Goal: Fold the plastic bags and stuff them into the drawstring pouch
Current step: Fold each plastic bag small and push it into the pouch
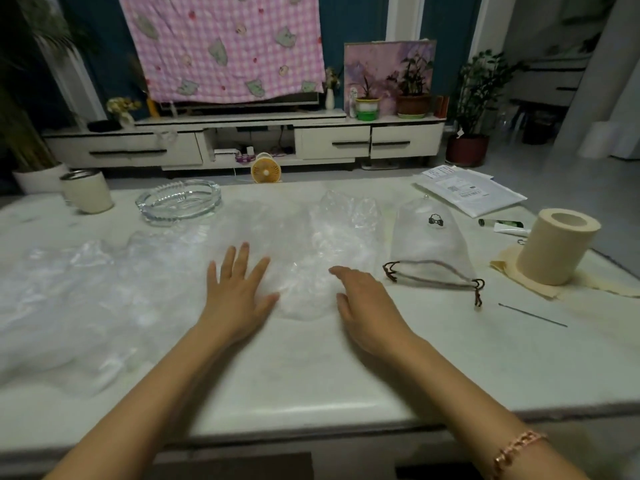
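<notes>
**Both grips flank the middle bag; pouch waits to the right**

On the left of the counter (311, 375) a crumpled spread of clear bags (69, 289) overlaps itself, so the number there cannot be told. The left grip (239, 289) lies flat with its fingers spread, holding nothing, on the left edge of the middle bag (304, 265). This bag's long axis runs away from the person. The right grip (363, 299) is at the bag's right edge, loosely bent and empty; whether it touches cannot be told. The one drawstring pouch (429, 247) lies just right of it, mouth toward the person. The right grip is therefore the nearer one for stuffing. Folding looks barely begun.
</notes>
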The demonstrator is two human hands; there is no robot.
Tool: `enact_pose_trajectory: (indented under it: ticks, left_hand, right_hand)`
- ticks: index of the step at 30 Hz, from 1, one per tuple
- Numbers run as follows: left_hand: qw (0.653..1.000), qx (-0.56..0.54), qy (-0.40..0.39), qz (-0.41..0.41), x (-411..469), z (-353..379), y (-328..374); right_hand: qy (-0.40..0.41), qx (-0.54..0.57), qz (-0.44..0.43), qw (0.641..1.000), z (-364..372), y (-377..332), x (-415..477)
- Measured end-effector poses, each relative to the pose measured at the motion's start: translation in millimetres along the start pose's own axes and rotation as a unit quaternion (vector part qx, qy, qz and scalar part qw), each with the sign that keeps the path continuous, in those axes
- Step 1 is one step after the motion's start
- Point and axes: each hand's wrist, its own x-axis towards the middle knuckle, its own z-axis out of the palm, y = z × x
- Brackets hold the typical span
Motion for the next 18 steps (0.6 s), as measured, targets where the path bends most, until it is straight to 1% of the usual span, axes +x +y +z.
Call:
enact_pose_trajectory:
  ticks: [1,3,6,8,10,12,16,18]
  left_hand:
    - [1.000,-0.015,-0.021,-0.014,-3,1,-4]
    - [0.998,-0.042,-0.028,-0.022,-6,1,-8]
    - [0.997,-0.062,-0.034,-0.026,-10,-1,-12]
    - [0.997,-0.071,-0.030,-0.031,-12,-1,-16]
    - [0.996,-0.080,-0.026,-0.037,-11,0,-23]
    - [0.995,-0.083,-0.027,-0.043,-9,1,-27]
    - [0.992,-0.105,-0.016,-0.069,-3,0,-36]
    - [0.991,-0.100,-0.018,-0.083,1,-2,-43]
  right_hand:
    - [-0.009,0.002,-0.007,1.000,4,-3,2]
    - [-0.010,-0.001,-0.004,1.000,9,-6,10]
    - [-0.012,-0.063,0.004,0.998,17,-9,22]
    - [0.004,-0.087,0.004,0.996,21,-14,28]
    - [0.039,-0.083,0.002,0.996,24,-20,35]
    - [0.072,-0.054,0.020,0.996,22,-24,41]
    - [0.140,0.079,0.080,0.984,5,-25,45]
    - [0.154,0.122,0.071,0.978,-9,-20,41]
